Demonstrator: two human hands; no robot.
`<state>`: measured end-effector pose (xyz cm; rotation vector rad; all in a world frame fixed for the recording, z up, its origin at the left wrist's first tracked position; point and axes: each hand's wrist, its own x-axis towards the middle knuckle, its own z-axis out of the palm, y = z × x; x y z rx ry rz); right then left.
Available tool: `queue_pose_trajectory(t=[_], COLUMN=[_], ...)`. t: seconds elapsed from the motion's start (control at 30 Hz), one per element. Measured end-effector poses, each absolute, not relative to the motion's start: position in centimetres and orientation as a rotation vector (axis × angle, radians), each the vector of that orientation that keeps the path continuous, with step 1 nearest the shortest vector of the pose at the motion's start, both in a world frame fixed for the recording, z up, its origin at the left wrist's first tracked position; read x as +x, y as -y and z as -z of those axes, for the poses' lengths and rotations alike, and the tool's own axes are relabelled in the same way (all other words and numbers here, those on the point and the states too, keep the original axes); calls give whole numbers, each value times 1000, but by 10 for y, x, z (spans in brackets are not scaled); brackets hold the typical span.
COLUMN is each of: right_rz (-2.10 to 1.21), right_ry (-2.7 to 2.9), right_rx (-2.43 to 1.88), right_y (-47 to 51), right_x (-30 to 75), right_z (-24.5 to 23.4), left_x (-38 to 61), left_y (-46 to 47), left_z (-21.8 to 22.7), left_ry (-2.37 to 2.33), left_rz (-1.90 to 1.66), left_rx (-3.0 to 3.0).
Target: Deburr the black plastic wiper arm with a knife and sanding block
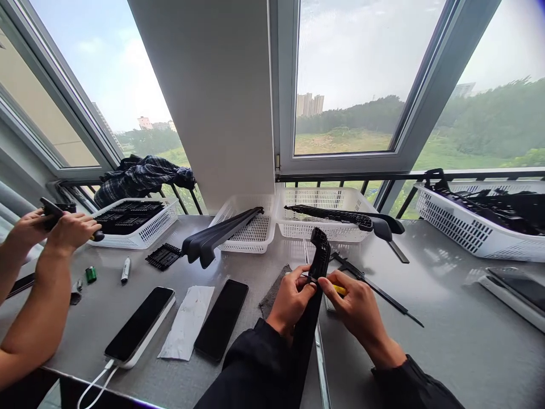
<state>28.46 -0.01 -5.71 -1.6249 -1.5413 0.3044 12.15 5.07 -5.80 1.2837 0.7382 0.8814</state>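
My left hand [292, 298] is closed around a long black plastic part [318, 255] that stands upright from my lap over the grey table [447, 318]. My right hand [355, 304] is closed too, its fingertips touching the same part while it holds a small yellow-tipped tool [339, 289]. Both of my sleeves are black. A thin metal strip [320, 346] lies on the table under the part.
White baskets [251, 233] [323, 227] [464, 233] [140, 233] along the window hold black parts. Two phones [140, 324] [221, 318], a paper sheet [187, 321], a marker [125, 270] and a green cell [91, 274] lie at left. Another person's hands [63, 227] hold a black part there.
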Motion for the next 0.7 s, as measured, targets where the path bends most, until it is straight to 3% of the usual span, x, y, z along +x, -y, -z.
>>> queue_pose_trajectory(t=[0.7], right_rz=[-272], right_ry=[1446], right_rx=[-1666], right_y=[-3], right_x=[298], right_z=[60], left_x=[121], left_y=[-51], left_z=[57], left_ry=[-757], left_rz=[-856], left_rx=[1289])
